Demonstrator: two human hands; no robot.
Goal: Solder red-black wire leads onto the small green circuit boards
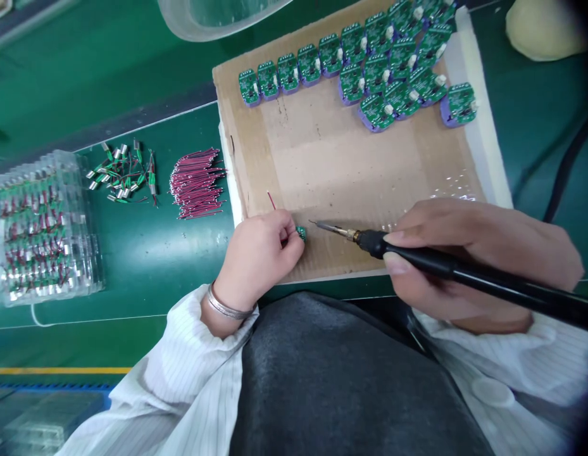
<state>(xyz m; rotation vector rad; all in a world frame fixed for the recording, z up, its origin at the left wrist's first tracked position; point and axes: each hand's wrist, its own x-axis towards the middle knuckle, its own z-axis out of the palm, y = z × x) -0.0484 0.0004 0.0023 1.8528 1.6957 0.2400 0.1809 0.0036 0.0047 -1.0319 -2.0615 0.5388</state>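
My right hand is closed around the black handle of a soldering iron, whose thin metal tip points left over the cardboard. Close to that tip, apart from it, my left hand rests with its fingers pinched. A corner of a small green circuit board shows at those fingertips; the rest of it is hidden. One red wire sticks up from behind the same hand. Both hands are over the near edge of a cardboard sheet.
Green circuit boards on purple bases stand in rows at the sheet's far side. Left of it lie a pile of red wires, small metal parts with wires and stacked clear trays. A dark cable hangs at right.
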